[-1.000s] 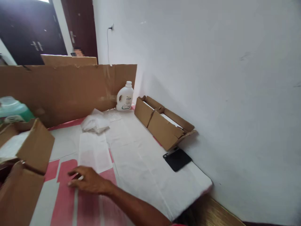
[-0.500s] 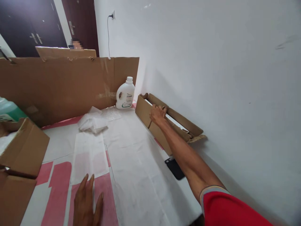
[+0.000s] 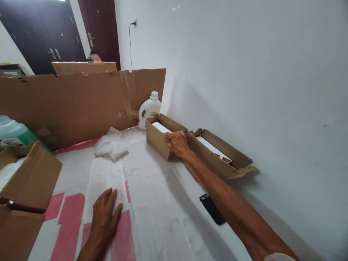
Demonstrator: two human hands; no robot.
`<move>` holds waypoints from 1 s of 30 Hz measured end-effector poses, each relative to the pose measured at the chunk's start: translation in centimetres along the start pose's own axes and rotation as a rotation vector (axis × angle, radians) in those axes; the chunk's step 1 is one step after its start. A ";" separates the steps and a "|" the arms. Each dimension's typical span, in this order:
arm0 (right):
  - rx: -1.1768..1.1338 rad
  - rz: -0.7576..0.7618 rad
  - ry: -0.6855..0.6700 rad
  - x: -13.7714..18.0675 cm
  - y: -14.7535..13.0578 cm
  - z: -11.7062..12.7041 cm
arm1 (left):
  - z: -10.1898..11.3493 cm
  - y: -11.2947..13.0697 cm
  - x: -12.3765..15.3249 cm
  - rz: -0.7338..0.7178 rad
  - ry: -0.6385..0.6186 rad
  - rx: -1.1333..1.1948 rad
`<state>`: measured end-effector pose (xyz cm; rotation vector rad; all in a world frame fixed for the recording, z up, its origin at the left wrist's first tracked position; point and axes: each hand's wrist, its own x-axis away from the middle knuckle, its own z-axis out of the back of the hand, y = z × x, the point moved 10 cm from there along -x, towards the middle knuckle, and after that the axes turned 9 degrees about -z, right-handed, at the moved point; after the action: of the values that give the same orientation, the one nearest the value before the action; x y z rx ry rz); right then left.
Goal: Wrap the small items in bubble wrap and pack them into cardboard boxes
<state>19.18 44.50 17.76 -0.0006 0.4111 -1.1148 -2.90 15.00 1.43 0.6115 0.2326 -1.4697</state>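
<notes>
The long open cardboard box (image 3: 163, 139) has been swung out from the white wall (image 3: 244, 72) since half a second ago: its far end now stands away from the wall, in front of the white jug (image 3: 149, 108), while its near end (image 3: 225, 159) remains close to the wall. The tall cardboard screen (image 3: 81, 101) at the back of the table (image 3: 168, 203) and the open carton (image 3: 29, 177) at the left edge are seen as they were.

The box is gripped at the middle of its front wall by the right hand (image 3: 176, 142), fingers closed over the rim, arm fully stretched. The left hand (image 3: 104, 214) is laid flat and open on the paper sheet (image 3: 106, 174), holding nothing. White contents are visible inside the box. A crumpled plastic bag (image 3: 111, 146) lies between sheet and screen, and a dark phone (image 3: 212, 208) lies beneath the outstretched arm.

The step in hand is judged to be the drawing of the box toward the paper-covered work area. A continued pull with a firm hold is called for next, the box being kept level and clear of the phone.
</notes>
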 end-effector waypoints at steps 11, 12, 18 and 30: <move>-0.459 0.413 0.056 17.5 -8.3 3.9 | 0.5 -10.1 -17.0 0.124 0.118 -0.034; -0.487 0.433 0.060 18.5 -8.5 4.3 | -0.1 -10.3 -18.4 0.137 0.112 -0.043; -0.516 0.481 0.072 20.2 -9.0 5.5 | -3.7 -10.6 -22.2 0.200 0.019 -0.076; -0.559 0.527 0.032 20.1 -10.1 5.2 | -1.1 -9.7 -21.9 0.000 -0.146 -0.110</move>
<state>19.56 21.47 18.15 -0.3480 0.6947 -0.4572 -14.51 34.47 9.18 0.4134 0.1977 -1.4837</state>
